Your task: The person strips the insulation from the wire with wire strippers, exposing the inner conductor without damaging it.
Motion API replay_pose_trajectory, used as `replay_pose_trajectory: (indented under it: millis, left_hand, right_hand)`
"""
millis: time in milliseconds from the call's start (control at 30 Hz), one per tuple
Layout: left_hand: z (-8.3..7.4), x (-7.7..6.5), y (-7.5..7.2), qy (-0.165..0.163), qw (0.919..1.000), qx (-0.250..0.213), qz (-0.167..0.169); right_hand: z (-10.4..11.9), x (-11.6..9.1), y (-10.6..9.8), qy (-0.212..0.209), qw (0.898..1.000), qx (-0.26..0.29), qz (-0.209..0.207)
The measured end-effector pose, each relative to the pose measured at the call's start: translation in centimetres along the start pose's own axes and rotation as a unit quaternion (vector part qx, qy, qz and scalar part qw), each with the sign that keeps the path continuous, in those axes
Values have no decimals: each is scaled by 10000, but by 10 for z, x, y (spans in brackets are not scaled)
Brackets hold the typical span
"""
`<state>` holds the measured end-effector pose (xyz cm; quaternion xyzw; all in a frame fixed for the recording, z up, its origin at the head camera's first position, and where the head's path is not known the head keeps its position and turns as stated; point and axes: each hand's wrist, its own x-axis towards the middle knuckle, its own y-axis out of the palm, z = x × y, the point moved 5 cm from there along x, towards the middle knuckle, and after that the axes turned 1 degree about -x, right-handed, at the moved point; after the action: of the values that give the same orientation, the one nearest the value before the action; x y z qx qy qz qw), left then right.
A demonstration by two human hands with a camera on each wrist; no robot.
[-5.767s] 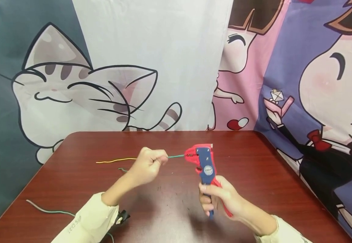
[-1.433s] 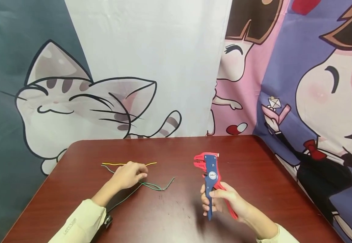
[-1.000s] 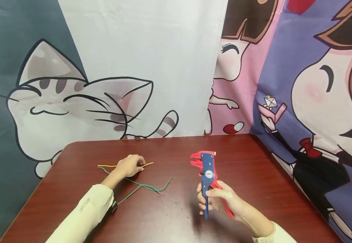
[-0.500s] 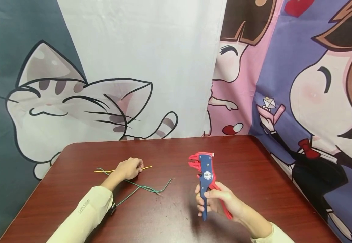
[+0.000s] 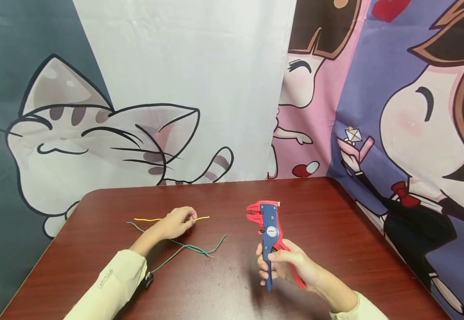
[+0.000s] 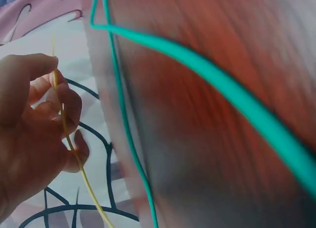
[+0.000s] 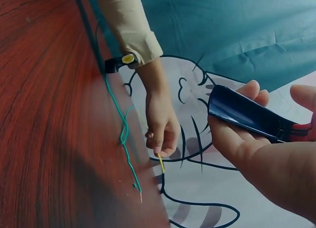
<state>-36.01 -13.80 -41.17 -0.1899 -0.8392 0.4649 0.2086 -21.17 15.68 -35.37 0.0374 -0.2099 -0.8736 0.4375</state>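
My left hand (image 5: 175, 223) pinches a thin yellow wire (image 6: 86, 181) between thumb and forefinger, above the far left part of the table. Both wire ends stick out past the hand in the head view, the shorter one on the right. Gripped upright in my right hand (image 5: 289, 262) is a wire stripper (image 5: 272, 218) with one blue and one red handle. Its red jaws point left, apart, with nothing between them. Two green wires (image 5: 193, 246) lie crossed on the table below my left hand, their right ends stripped; the left forearm hides part of them.
The brown wooden table (image 5: 223, 293) has rounded far corners and small dark specks near its middle. A cartoon-printed cloth (image 5: 223, 89) hangs right behind it. A black wrist device (image 5: 148, 280) hangs under my left sleeve, close to a green wire.
Earlier my left hand held a green wire at the stripper's jaws; now the green wires lie on the table. The hand has taken the yellow wire, which has shifted slightly right. The stripper stays nearly still.
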Motion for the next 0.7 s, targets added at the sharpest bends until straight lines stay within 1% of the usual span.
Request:
replay_pose_trajectory:
  millis: [100,167,267,333,433,533,600,700]
  left_hand:
    - [-6,-2,-1,-2,9999,-104,-30]
    - [-12,-3,-4,66,9997,-173,-130]
    - [-24,-3,-9,230,9982,-411,-364]
    - [-33,-5,-14,340,9961,-574,-585]
    - [-49,-9,-23,489,9911,-774,-965]
    - [-67,-14,-31,634,9853,-862,-1335]
    - [-80,-17,-35,725,9820,-924,-1482]
    - [-99,-21,-39,845,9781,-1015,-1609]
  right_hand:
    - [0,0,1,18,10000,-10,46]
    - [-1,0,2,30,10000,-7,72]
    - [-1,-1,3,48,9999,-9,127]
    - [-1,-1,4,52,9998,-23,180]
    - [-1,-1,6,26,9997,-43,233]
    - [-1,0,7,-8,9997,-24,261]
    - [-1,1,7,-38,9997,-6,259]
    - [-2,1,7,-69,9997,-30,234]
